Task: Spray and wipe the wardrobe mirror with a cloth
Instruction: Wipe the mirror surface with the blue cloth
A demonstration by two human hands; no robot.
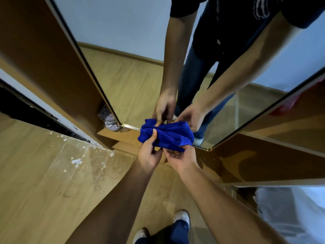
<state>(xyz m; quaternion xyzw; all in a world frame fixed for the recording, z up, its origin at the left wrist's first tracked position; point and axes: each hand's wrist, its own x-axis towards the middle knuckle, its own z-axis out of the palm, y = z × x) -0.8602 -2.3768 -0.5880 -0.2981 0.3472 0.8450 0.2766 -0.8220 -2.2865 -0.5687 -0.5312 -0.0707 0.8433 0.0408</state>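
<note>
Shoes (182, 217) at bottom middle of frame, on wood floor (44, 191) with white specks.

Left hand (149, 154) and right hand (181, 157) in middle of frame, fingers curled tight on bunched blue cloth (167, 133).

Mirror (131, 76) just behind, filling top middle, gold edge at bottom.

No spray bottle seen.

Risks:
- Dry cloth may only smear glass.
- Bunched cloth may leave streaks.
- Loose grip, cloth drops on dusty floor, dirt goes onto mirror.
</note>
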